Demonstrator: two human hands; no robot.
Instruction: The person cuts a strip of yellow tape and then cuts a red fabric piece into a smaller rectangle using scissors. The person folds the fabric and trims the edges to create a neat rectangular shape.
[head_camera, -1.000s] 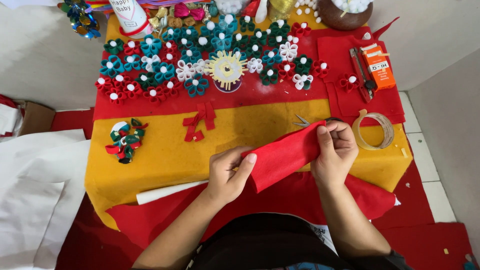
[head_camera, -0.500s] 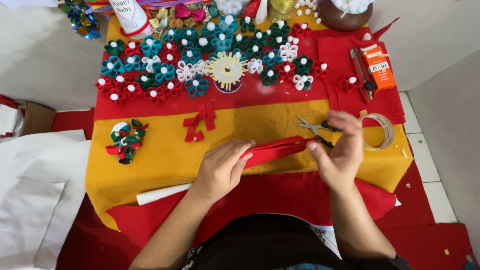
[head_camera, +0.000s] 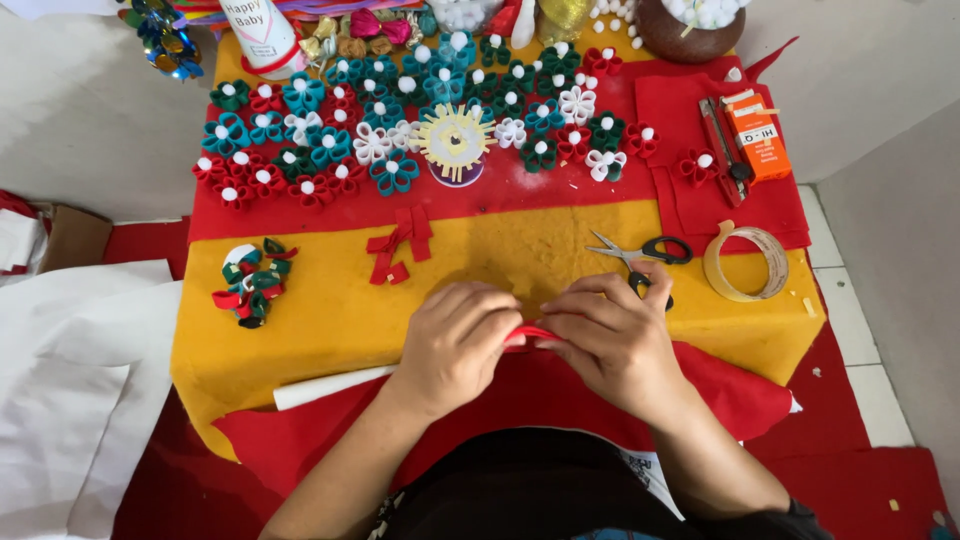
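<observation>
i have both hands low over the near edge of the yellow felt sheet (head_camera: 330, 320): the left hand (head_camera: 455, 345) and right hand (head_camera: 610, 335) meet, fingers pinched together on a small folded red felt strip (head_camera: 528, 333) so the fold stays tight. scissors (head_camera: 640, 255) and a tape roll (head_camera: 745, 262) lie just right of them. felt flowers (head_camera: 400, 130) crowd the far red cloth (head_camera: 520, 190); pale floor surrounds it.

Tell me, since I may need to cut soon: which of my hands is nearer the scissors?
Right. Your right hand lies just below the scissors, its fingers reaching their black handles; your left hand is farther off, down to their left, pinching the red felt piece.
</observation>
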